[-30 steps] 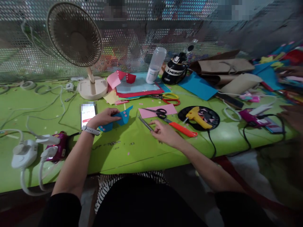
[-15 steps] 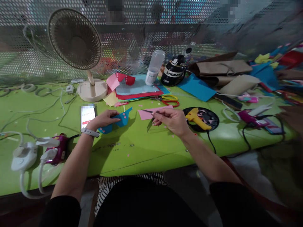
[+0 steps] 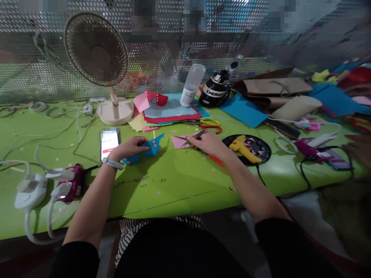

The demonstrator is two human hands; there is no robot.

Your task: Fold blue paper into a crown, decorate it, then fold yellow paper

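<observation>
My left hand point(image 3: 133, 146) is closed on a blue paper cutout point(image 3: 152, 146) dotted with small pink squares, held just over the green table. My right hand point(image 3: 207, 143) pinches a slim dark pair of tweezers point(image 3: 199, 134), its points over a pink paper piece point(image 3: 177, 142). Beneath that hand lies a pair of scissors with a red handle point(image 3: 216, 160); the hand covers most of it. Right of my right hand, a yellow glue gun point(image 3: 246, 150) rests on a round black tray point(image 3: 268, 148) with dark pieces in it.
A phone point(image 3: 110, 143) lies beside my left wrist. Power plugs and a purple power strip point(image 3: 71, 181) sit at the left. Behind stand a fan point(image 3: 97, 50), a clear bottle point(image 3: 191, 87) and a black jug point(image 3: 214, 90). Paper sheets point(image 3: 171, 110) and yellow-orange scissors point(image 3: 210, 125) lie nearby.
My right hand has lowered onto the pink paper with the tweezers, and the red scissors handle now shows below it. My left hand still holds the blue cutout. The view has shifted slightly.
</observation>
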